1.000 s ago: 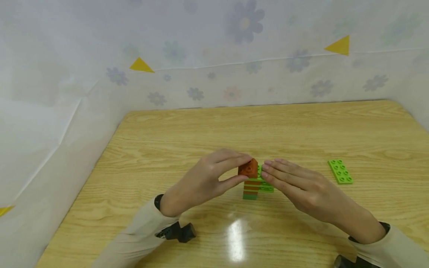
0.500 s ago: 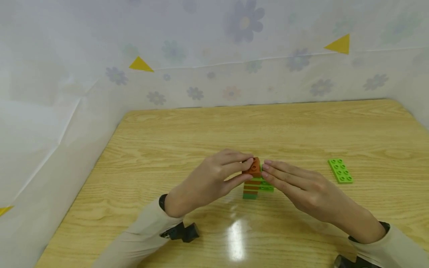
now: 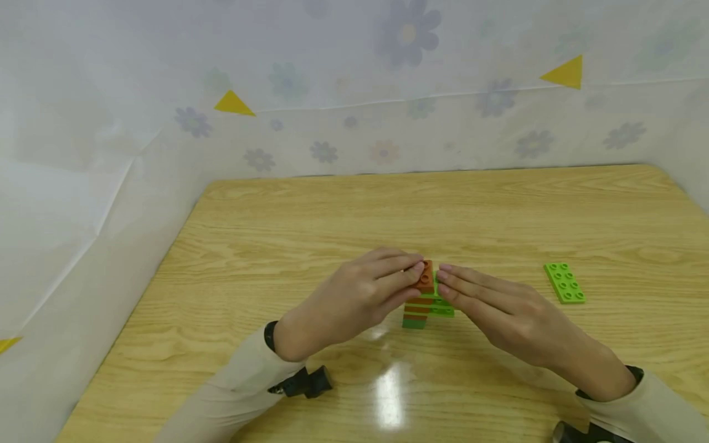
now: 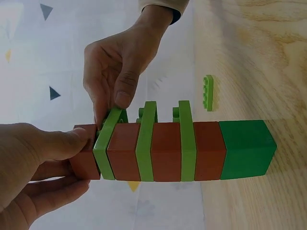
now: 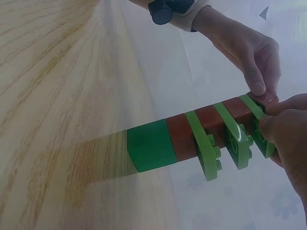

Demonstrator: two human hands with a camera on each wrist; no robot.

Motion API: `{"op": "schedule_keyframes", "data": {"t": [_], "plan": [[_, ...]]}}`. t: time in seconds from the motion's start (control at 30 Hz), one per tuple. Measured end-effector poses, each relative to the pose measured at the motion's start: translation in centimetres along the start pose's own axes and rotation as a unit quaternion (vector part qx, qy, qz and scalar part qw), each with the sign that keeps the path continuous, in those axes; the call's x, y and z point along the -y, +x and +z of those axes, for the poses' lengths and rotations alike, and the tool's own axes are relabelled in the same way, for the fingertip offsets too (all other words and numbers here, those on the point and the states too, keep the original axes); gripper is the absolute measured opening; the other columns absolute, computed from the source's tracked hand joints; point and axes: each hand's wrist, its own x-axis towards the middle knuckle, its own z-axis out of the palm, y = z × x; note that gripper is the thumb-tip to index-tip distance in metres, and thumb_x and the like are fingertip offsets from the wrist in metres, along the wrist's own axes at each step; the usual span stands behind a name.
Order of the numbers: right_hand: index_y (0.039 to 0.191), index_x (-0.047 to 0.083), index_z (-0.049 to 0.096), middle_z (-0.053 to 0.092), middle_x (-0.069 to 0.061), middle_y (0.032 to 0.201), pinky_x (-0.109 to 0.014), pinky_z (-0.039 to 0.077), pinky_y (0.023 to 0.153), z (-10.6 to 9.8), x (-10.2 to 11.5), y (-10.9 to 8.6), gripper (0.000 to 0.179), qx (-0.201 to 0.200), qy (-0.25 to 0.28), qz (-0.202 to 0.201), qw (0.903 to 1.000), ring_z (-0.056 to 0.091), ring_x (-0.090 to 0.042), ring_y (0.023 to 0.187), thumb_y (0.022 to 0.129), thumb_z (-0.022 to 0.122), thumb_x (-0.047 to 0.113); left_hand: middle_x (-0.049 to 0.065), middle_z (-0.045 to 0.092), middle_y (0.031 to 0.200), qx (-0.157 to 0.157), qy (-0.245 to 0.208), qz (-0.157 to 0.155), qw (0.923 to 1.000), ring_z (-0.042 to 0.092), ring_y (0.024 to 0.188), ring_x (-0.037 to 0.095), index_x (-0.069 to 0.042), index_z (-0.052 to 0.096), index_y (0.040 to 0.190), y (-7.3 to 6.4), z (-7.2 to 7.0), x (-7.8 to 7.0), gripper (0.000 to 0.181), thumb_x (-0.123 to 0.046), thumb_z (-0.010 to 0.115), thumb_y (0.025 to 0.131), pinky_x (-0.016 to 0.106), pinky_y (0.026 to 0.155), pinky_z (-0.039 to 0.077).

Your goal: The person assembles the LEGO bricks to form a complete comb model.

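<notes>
A tower of toy building bricks stands on the table, with a dark green brick [image 4: 247, 149] at its foot. Above it, reddish-brown bricks [image 4: 166, 152] alternate with light green plates that jut out to the right. My left hand [image 3: 346, 301] pinches the topmost reddish-brown brick [image 3: 427, 280] between thumb and fingers, over the left end of the top green plate [image 4: 109, 143]. In the left wrist view that plate tilts slightly, with a dark gap beside the brick. My right hand [image 3: 509, 320] holds the plate's jutting end between thumb and fingers; its thumb is hidden in the head view.
A loose light green plate [image 3: 565, 283] lies studs up on the wooden table [image 3: 310, 221], to the right of the tower. A white flowered sheet [image 3: 354, 80] with yellow triangles hangs behind and to the left of the table.
My left hand has moved a little to the right, bringing the reddish-brown brick upright over the tower's column. The right hand has stayed at the plate.
</notes>
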Motion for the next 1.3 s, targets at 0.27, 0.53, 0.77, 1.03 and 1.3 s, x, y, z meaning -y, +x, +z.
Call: {"op": "schedule_keyframes", "data": {"t": [0.27,0.53,0.77,1.03,1.3], "plan": [[0.131,-0.005,0.056,0.048,-0.014,0.141,-0.024,0.037,0.107,0.1,0.2,0.2,0.033,0.008,-0.003,0.004,1.0,0.043,-0.019,0.134,0.105,0.038,0.005,0.014,0.068,0.116,0.009,-0.004,-0.001,1.0,0.063,0.11,0.023,0.001,0.07,0.113,0.0,-0.1,0.0,0.026,-0.012,0.068,0.091,0.021,0.099,0.045],[0.128,-0.006,0.059,0.05,-0.013,0.139,-0.022,0.038,0.106,0.1,0.2,0.3,0.032,-0.004,0.009,0.011,0.9999,0.045,-0.018,0.132,0.105,0.041,0.009,0.015,0.068,0.116,-0.011,-0.029,0.001,0.9995,0.062,0.11,0.022,0.003,0.069,0.114,-0.5,0.5,0.3,0.028,-0.011,0.07,0.089,0.02,0.1,0.044],[0.124,-0.009,0.058,0.06,-0.023,0.126,-0.021,0.044,0.101,0.3,0.4,0.5,0.039,-0.026,0.042,0.041,0.9979,0.054,-0.02,0.124,0.102,0.051,0.022,0.015,0.067,0.117,-0.02,-0.03,0.013,0.9993,0.062,0.11,0.023,0.004,0.066,0.117,-0.3,0.7,0.2,0.034,-0.011,0.073,0.087,0.019,0.099,0.044],[0.125,-0.01,0.058,0.059,-0.025,0.126,-0.022,0.04,0.105,0.4,0.5,0.9,0.041,-0.001,0.046,0.054,0.9975,0.054,-0.024,0.124,0.103,0.048,0.023,0.017,0.065,0.121,-0.019,-0.06,0.007,0.998,0.06,0.113,0.023,0.006,0.062,0.121,-0.6,0.9,0.4,0.043,-0.013,0.074,0.084,0.02,0.1,0.044],[0.121,-0.008,0.061,0.063,-0.022,0.12,-0.02,0.045,0.1,0.7,0.9,1.3,0.04,-0.001,0.041,0.076,0.9962,0.063,-0.027,0.104,0.104,0.046,0.025,0.019,0.062,0.126,-0.026,-0.107,0.006,0.9939,0.058,0.119,0.025,0.007,0.062,0.123,-1.9,0.3,0.9,0.043,-0.006,0.074,0.083,0.024,0.103,0.043]]}}
